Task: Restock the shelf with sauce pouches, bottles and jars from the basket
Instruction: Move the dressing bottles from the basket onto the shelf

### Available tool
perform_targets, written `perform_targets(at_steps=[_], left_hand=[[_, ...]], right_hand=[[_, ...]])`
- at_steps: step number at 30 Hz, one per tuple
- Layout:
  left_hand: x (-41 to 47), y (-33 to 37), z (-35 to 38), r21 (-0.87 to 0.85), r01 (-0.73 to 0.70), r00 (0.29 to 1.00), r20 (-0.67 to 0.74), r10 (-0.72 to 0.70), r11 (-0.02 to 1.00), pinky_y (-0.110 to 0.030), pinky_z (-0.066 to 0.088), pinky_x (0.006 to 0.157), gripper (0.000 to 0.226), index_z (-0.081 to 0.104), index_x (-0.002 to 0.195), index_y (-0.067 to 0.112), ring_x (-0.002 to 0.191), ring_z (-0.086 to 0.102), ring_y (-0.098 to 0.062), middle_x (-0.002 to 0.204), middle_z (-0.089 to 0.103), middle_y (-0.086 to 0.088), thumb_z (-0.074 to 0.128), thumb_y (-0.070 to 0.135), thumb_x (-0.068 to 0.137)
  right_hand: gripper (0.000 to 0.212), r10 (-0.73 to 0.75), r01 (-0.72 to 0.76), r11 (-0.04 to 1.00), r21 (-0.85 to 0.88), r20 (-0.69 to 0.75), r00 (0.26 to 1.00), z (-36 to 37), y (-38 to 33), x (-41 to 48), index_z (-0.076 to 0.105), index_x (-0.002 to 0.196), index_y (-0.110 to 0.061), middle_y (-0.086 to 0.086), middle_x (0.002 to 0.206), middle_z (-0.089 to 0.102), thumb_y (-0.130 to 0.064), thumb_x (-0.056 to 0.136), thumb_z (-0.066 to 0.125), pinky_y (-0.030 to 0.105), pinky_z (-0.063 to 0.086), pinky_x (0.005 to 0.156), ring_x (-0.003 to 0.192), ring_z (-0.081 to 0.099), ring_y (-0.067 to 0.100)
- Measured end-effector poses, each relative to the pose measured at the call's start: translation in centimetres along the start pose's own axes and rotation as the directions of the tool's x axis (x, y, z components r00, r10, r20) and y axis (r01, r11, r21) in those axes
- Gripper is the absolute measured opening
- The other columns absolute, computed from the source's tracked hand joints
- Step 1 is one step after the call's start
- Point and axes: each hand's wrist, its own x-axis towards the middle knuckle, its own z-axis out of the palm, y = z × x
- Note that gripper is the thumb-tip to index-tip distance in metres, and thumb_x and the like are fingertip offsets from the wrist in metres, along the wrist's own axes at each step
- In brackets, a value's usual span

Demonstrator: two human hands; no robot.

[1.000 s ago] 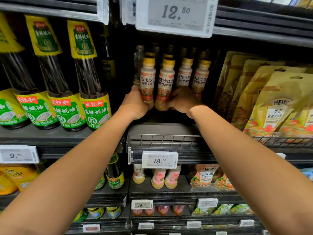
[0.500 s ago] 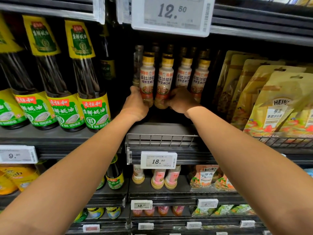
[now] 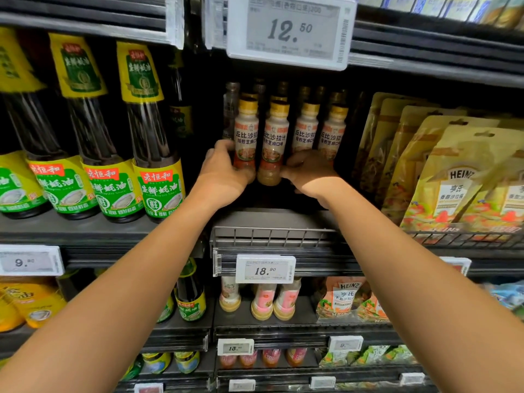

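Observation:
Small salad dressing bottles with yellow caps stand in rows on the middle shelf (image 3: 272, 219). My left hand (image 3: 224, 173) wraps the base of the front left dressing bottle (image 3: 246, 131). My right hand (image 3: 309, 174) grips the lower part of the bottle beside it (image 3: 273, 140), whose base shows between my hands. Two more dressing bottles (image 3: 317, 129) stand just right of these. The basket is not in view.
Tall dark oyster sauce bottles (image 3: 153, 154) fill the shelf to the left. Heinz sauce pouches (image 3: 453, 177) lean in a row on the right. A large price tag (image 3: 289, 29) hangs above. Lower shelves hold more bottles (image 3: 263, 302) and pouches (image 3: 346, 299).
Both hands stay on the two front dressing bottles; the pair has shifted very slightly back into the shelf. My view has tipped a little.

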Motion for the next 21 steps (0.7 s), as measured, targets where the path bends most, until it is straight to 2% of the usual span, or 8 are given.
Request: perform_targets(at_steps=[3,6,8,11,15,18,20,21], left_hand=[[-1.6,0.9,-0.8,-0.133,-0.075,0.996,0.046,0.082,0.988,-0.025,0.046,0.087,0.041,0.057,0.121,0.024,0.106,0.060,-0.015,0.115,0.062,0.001,0.072,0.025,0.083],[-3.3,1.9,-1.4,-0.266,-0.120,0.978,0.133,0.160,0.956,-0.022,0.051,0.086,0.023,0.062,0.103,0.033,0.092,0.067,-0.006,0.095,0.070,0.007,0.069,0.020,0.086],[-4.5,2.6,-1.8,-0.278,-0.174,0.949,0.208,0.235,0.945,-0.021,0.052,0.084,0.018,0.062,0.099,0.038,0.086,0.067,-0.002,0.091,0.071,0.009,0.070,0.026,0.087],[-6.6,3.4,-1.9,-0.336,-0.244,0.896,0.280,0.344,0.910,-0.031,0.057,0.084,0.016,0.063,0.100,0.037,0.086,0.070,-0.013,0.089,0.071,0.004,0.069,0.027,0.089],[-10.1,4.6,-1.2,-0.482,-0.336,0.809,0.291,0.510,0.809,-0.019,0.054,0.076,0.021,0.065,0.105,0.027,0.081,0.067,-0.013,0.085,0.070,0.003,0.070,0.015,0.089],[-13.1,4.6,0.5,-0.594,-0.278,0.752,0.354,0.555,0.755,-0.024,0.053,0.075,0.023,0.065,0.101,0.031,0.082,0.066,-0.016,0.087,0.069,0.000,0.069,0.013,0.088],[-15.2,4.3,2.3,-0.630,-0.197,0.713,0.434,0.551,0.751,-0.031,0.056,0.077,0.022,0.064,0.099,0.035,0.084,0.067,-0.020,0.086,0.068,0.001,0.068,0.017,0.086],[-16.2,4.0,3.4,-0.637,-0.153,0.692,0.477,0.542,0.756,-0.032,0.057,0.072,0.023,0.064,0.097,0.038,0.083,0.067,-0.023,0.085,0.068,0.001,0.068,0.019,0.085]], right_hand=[[0.017,-0.006,0.014,0.982,0.187,-0.041,0.999,-1.0,-0.4,-2.1,0.065,0.075,-0.022,0.009,0.085,0.071,-0.027,0.088,0.074,0.047,0.059,0.082,0.085,0.069,0.028],[0.011,-0.008,0.041,0.926,0.376,-0.088,0.996,-1.8,-0.2,-5.1,0.067,0.086,-0.020,0.008,0.089,0.071,-0.012,0.092,0.067,0.027,0.058,0.064,0.070,0.067,0.013],[0.010,-0.012,0.087,0.930,0.357,-0.207,0.978,-2.2,-0.2,-7.6,0.069,0.088,-0.020,0.002,0.082,0.071,-0.012,0.092,0.064,0.020,0.056,0.057,0.067,0.068,0.006],[0.004,-0.017,0.161,0.926,0.342,-0.388,0.921,-2.6,-0.3,-11.7,0.070,0.088,-0.019,0.001,0.078,0.072,-0.017,0.091,0.069,0.019,0.054,0.059,0.067,0.069,0.004],[0.011,0.022,0.211,0.897,0.387,-0.518,0.855,-2.4,0.3,-17.5,0.070,0.084,-0.019,-0.001,0.071,0.069,-0.010,0.090,0.069,0.023,0.053,0.059,0.065,0.064,0.011],[0.005,0.113,0.148,0.897,0.416,-0.540,0.834,-2.2,2.0,-21.6,0.070,0.087,-0.012,0.002,0.070,0.067,-0.009,0.091,0.069,0.023,0.053,0.059,0.064,0.064,0.009],[0.002,0.169,0.096,0.902,0.420,-0.550,0.818,-2.0,3.6,-24.3,0.070,0.089,-0.008,0.006,0.071,0.069,-0.008,0.091,0.070,0.024,0.054,0.061,0.064,0.064,0.010],[0.002,0.200,0.073,0.901,0.428,-0.558,0.805,-1.9,4.5,-25.7,0.070,0.089,-0.007,0.004,0.070,0.069,-0.007,0.090,0.070,0.023,0.054,0.061,0.063,0.064,0.009]])
